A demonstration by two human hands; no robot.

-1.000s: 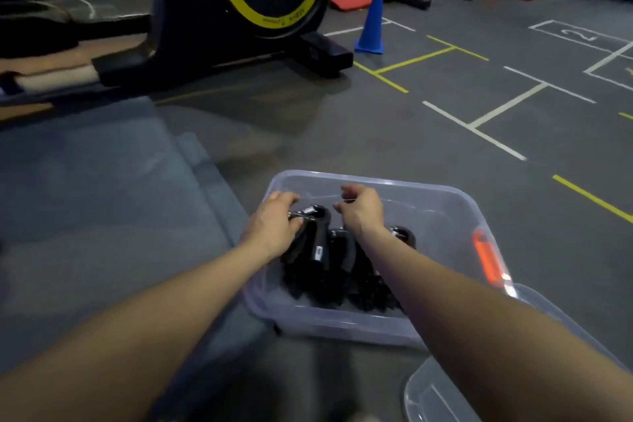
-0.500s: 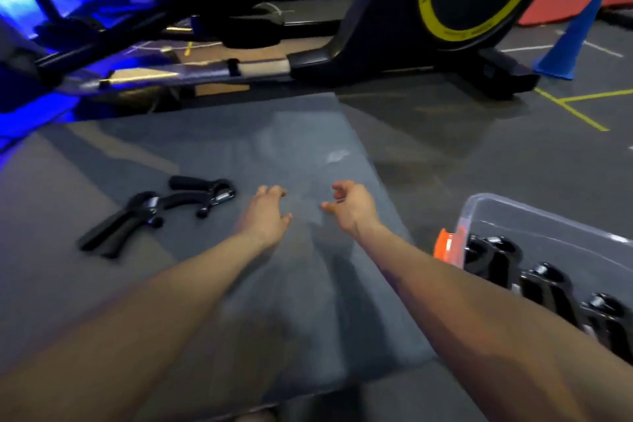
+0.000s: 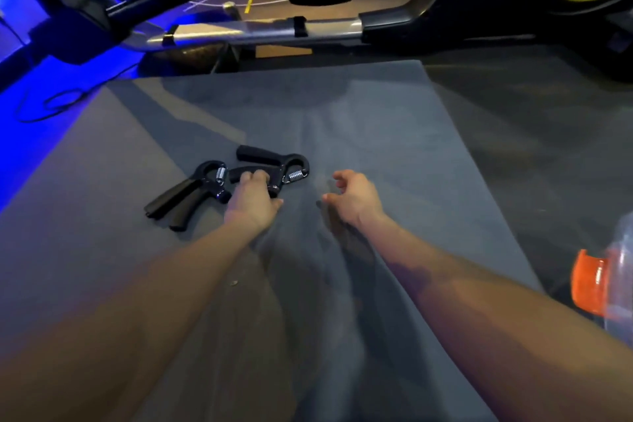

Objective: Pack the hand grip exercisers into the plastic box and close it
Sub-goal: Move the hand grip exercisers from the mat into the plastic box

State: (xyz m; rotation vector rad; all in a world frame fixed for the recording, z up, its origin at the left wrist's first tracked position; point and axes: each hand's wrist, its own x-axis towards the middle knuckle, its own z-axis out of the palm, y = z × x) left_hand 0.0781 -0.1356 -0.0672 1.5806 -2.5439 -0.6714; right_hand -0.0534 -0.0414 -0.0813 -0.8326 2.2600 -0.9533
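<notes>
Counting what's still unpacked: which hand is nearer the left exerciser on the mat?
Left. The left hand lies just right of that exerciser, fingers on its neighbour. The right hand hovers farther right.

Your left hand (image 3: 252, 198) reaches forward, fingers curled down; your right hand (image 3: 356, 197) hovers alongside, fingers loosely curled, holding nothing.

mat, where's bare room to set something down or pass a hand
Bare mat right of the right hand and beyond both grips. Crowded at left centre, where the left hand holds one grip beside the other grip.
</notes>
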